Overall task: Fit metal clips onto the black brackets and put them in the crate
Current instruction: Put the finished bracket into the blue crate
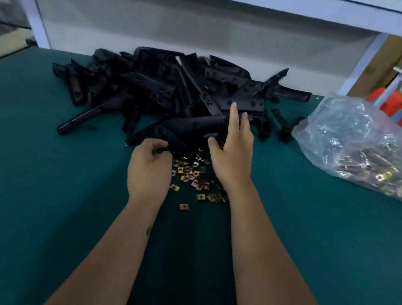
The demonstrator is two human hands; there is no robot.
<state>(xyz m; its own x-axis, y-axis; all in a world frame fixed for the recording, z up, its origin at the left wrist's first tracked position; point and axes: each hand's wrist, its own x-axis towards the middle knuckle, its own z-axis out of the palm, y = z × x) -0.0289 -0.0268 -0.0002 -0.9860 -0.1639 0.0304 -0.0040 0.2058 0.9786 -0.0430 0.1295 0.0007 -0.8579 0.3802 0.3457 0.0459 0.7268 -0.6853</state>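
On the green table (37,182) at mid-frame, the left hand (150,168) curls its fingers round the near end of a black bracket (185,128). Just right of it, the right hand (233,154) reaches over the same bracket, fingers straight and spread. Loose metal clips (192,174) lie between the wrists; a clear bag (357,144) sits at right.

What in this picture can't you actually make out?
- Crate: nowhere in the head view, so its place is unknown.
- Left hand: its curled fingers hide what they pinch at the bracket.
- Loose clips: too small and blurred to show their shape; the right hand covers some.
- Plastic bag: glare and crinkles blur its contents.
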